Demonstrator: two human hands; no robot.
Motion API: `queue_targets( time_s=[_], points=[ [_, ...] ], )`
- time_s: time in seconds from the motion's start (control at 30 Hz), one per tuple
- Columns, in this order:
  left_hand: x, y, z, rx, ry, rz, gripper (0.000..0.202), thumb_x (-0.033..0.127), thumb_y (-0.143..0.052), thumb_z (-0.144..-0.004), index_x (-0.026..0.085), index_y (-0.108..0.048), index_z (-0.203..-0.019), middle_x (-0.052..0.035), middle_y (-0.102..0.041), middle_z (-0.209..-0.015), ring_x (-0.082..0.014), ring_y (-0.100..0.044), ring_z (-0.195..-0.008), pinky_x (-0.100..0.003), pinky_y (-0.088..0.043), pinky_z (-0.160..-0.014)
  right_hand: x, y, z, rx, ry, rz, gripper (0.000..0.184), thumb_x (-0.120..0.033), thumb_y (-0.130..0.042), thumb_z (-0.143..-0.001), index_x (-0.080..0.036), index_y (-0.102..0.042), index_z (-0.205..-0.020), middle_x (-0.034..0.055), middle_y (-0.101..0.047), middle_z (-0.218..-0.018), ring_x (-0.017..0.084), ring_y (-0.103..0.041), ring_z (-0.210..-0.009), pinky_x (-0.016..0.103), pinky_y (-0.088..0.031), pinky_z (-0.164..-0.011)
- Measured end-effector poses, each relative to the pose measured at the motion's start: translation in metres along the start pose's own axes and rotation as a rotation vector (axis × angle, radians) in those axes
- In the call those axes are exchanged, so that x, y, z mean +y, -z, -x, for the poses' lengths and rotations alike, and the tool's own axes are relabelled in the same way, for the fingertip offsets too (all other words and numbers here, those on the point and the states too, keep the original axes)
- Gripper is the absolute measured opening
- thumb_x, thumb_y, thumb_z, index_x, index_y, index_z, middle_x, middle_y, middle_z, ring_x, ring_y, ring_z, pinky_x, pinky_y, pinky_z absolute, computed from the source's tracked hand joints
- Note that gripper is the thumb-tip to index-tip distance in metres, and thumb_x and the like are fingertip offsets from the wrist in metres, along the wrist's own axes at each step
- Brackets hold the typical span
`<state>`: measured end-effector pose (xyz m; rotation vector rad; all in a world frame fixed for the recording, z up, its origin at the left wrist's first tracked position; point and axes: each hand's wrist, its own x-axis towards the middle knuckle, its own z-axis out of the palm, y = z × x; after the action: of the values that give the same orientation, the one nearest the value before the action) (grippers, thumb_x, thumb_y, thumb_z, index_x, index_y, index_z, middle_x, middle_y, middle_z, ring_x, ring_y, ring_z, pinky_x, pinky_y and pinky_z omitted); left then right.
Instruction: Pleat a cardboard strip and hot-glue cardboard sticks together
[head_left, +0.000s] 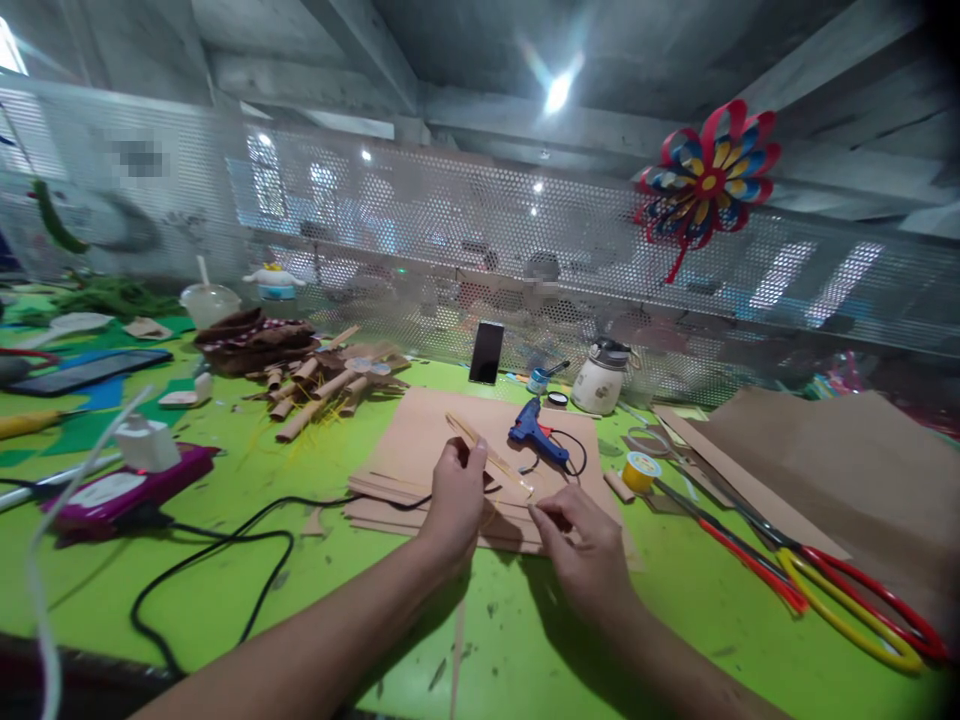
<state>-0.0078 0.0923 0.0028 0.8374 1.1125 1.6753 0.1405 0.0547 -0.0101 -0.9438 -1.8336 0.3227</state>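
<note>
My left hand [457,500] is closed on a narrow brown paper strip [461,428], which slants from upper left down to the right. At the strip's lower end, near a shiny spot, the thumb and fingers of my right hand [585,550] are pinched together. What is between them is too small to make out. Both hands are over a stack of brown cardboard sheets [420,430]. On the stack, just beyond my hands, lies a blue glue gun [538,432] with a black cord. A small yellow spool [641,470] stands to the right of the stack.
Large red-and-yellow-handled scissors [855,600] and brown paper [832,450] lie at right. Rolled paper tubes [322,400] are heaped back left. A purple power strip [127,490] and black cable [225,540] occupy the left. A phone [486,352] and jar [600,378] stand behind.
</note>
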Motion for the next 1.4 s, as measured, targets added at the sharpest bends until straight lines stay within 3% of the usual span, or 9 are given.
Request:
queue_targets(
  time_s=[0.33, 0.5, 0.77, 1.0, 1.2, 1.4],
  points=[
    [-0.018, 0.006, -0.013, 0.024, -0.035, -0.08, 0.026, 0.038, -0.061, -0.073, 0.017, -0.054, -0.085, -0.0001, -0.057, -0.072, -0.0124, -0.053, -0.061, -0.024, -0.041, -0.056, -0.005, 0.003, 0.002, -0.011, 0.225, 0.041, 0.013, -0.008, -0.05, -0.087, -0.017, -0.055, -0.08, 0.0034, -0.05, -0.072, 0.018, -0.048, -0.072, 0.031, -0.039, -0.062],
    [-0.022, 0.007, -0.015, 0.005, -0.011, -0.049, 0.023, 0.036, -0.057, -0.075, 0.017, -0.052, -0.086, -0.0033, -0.061, -0.081, -0.0143, -0.057, -0.065, -0.027, -0.046, -0.058, -0.005, 0.001, 0.004, -0.046, 0.272, 0.103, 0.017, -0.006, -0.049, -0.086, -0.017, -0.053, -0.074, 0.0033, -0.048, -0.071, 0.018, -0.046, -0.071, 0.031, -0.036, -0.06],
    [-0.02, 0.007, -0.015, -0.016, -0.016, -0.037, 0.027, 0.038, -0.061, -0.072, 0.016, -0.053, -0.086, -0.0033, -0.062, -0.079, -0.0156, -0.059, -0.067, -0.027, -0.048, -0.059, -0.004, 0.005, 0.0, 0.029, 0.215, 0.061, 0.016, -0.008, -0.05, -0.085, -0.017, -0.049, -0.073, 0.0012, -0.044, -0.07, 0.017, -0.046, -0.069, 0.03, -0.036, -0.06],
    [-0.018, 0.007, -0.013, -0.021, 0.0, -0.033, 0.025, 0.037, -0.059, -0.074, 0.016, -0.053, -0.087, -0.0029, -0.061, -0.08, -0.0158, -0.059, -0.07, -0.028, -0.048, -0.062, 0.005, 0.001, 0.004, -0.026, 0.185, 0.107, 0.018, -0.008, -0.05, -0.084, -0.019, -0.047, -0.07, 0.0021, -0.046, -0.069, 0.017, -0.046, -0.068, 0.03, -0.035, -0.058],
    [-0.013, 0.006, -0.01, -0.026, 0.049, -0.001, 0.024, 0.034, -0.062, -0.073, 0.016, -0.056, -0.089, 0.0015, -0.054, -0.069, -0.0142, -0.055, -0.067, -0.026, -0.046, -0.061, 0.009, -0.002, 0.006, -0.066, 0.124, 0.094, 0.018, -0.009, -0.049, -0.084, -0.019, -0.045, -0.069, 0.0021, -0.045, -0.07, 0.017, -0.046, -0.068, 0.03, -0.034, -0.058],
    [-0.011, 0.004, -0.009, -0.005, 0.082, 0.068, 0.017, 0.028, -0.062, -0.073, 0.016, -0.054, -0.082, 0.0009, -0.055, -0.07, -0.0122, -0.053, -0.065, -0.025, -0.046, -0.062, 0.011, -0.004, 0.006, -0.087, 0.008, 0.08, 0.02, -0.013, -0.049, -0.084, -0.019, -0.044, -0.066, 0.0003, -0.044, -0.067, 0.016, -0.045, -0.063, 0.028, -0.033, -0.056]
  ],
)
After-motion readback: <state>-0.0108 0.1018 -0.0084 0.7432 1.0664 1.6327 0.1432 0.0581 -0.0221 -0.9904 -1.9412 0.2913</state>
